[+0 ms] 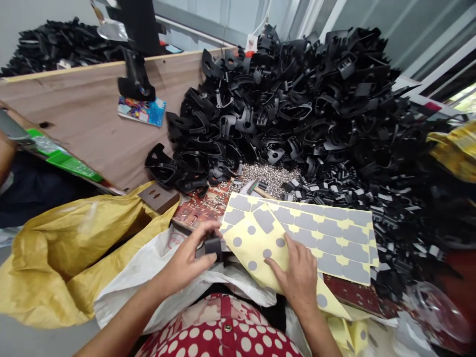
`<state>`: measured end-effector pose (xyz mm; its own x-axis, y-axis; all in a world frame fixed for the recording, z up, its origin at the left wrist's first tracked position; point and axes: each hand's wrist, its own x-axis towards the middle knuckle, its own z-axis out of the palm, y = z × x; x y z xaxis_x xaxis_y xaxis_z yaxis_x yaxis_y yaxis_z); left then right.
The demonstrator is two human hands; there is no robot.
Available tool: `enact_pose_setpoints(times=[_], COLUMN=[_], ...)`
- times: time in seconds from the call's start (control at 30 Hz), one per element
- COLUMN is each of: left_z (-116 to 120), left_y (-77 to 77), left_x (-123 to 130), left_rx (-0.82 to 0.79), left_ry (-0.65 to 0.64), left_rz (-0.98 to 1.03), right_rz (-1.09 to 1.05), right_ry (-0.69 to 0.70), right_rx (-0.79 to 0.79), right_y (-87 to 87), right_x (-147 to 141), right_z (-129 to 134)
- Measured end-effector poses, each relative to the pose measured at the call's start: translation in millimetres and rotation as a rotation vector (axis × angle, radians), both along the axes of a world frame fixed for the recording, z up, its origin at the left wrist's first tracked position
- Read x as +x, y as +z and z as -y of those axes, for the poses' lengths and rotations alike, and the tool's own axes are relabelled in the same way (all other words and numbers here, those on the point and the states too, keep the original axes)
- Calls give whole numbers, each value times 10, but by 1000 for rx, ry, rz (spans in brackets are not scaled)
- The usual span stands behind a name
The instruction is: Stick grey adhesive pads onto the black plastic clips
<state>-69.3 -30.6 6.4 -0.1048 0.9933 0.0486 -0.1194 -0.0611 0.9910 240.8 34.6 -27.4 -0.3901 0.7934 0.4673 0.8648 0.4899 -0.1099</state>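
Observation:
My left hand (188,263) grips a small black plastic part (213,248) between thumb and fingers, near the bench's front edge. A yellow backing sheet (241,248) with grey round stickers and one grey tab-shaped sticker lies under my right hand (300,270), pinched between its thumb and fingers. Its left corner comes close to my left fingertips; whether they touch I cannot tell. Behind and partly beneath it are larger yellow sheets with rows of grey tab-shaped stickers (327,233). A hammer (256,188) lies just beyond them, partly covered by the sheets.
Black plastic clip-like parts (290,109) are heaped behind. Small metal pieces (269,176) and small black parts (338,186) lie before the heap. A wooden partition (85,109) stands left, with another person's arm (5,153) beyond. Yellow sack (70,248) at left; clear plastic container (439,310) at right.

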Motion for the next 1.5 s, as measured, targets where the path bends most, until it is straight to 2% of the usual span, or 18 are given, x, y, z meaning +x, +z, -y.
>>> enact_pose_setpoints(times=[0.07,0.13,0.27,0.37,0.43,0.5,0.57,0.7,0.77,0.83,0.97,1.1,1.2,1.27,1.33,1.43,1.47,1.5], left_z=[75,127,90,-87,-268,-475,-676,-923,-954,-951,-929,-937,-923,-872,-792,-693,-682,-684], left_y=[-53,-42,149,292,305,228,75,-251,-322,-320,-250,-258,-256,-209,-110,121,206,285], left_x=[-31,-42,48,235,390,522,597,577,537,513,535,577,503,387,243,65,38,33], left_rx=[28,85,357,672,755,655,447,262,262,264,262,251,321,378,515,824,830,781], left_ry=[-49,12,266,316,283,202,99,-89,-154,-165,-138,-123,-140,-159,-102,292,412,445], left_rz=[-306,-443,-566,-816,-1003,-1169,-1294,-1358,-1346,-1335,-1312,-1239,-1159,-1118,-1101,-1117,-1142,-1177], right_rz=[-66,-85,124,340,466,534,526,331,249,209,168,105,127,115,60,50,92,131], right_ry=[88,212,428,621,751,801,788,708,641,621,722,763,771,765,719,603,570,544], right_rx=[-6,-11,27,-45,-118,-190,-255,-263,-218,-184,-250,-319,-334,-323,-292,-242,-250,-273], right_y=[29,176,799,1247,1358,1281,1067,660,634,710,802,542,386,446,652,1091,1220,1322], right_x=[48,91,28,-276,-539,-730,-763,-445,-352,-480,-1388,-2435,-2769,-2690,-2420,-1911,-1772,-1660], right_z=[-25,-117,-580,-1070,-1358,-1563,-1675,-1703,-1674,-1629,-1544,-1489,-1495,-1566,-1662,-1661,-1593,-1493])
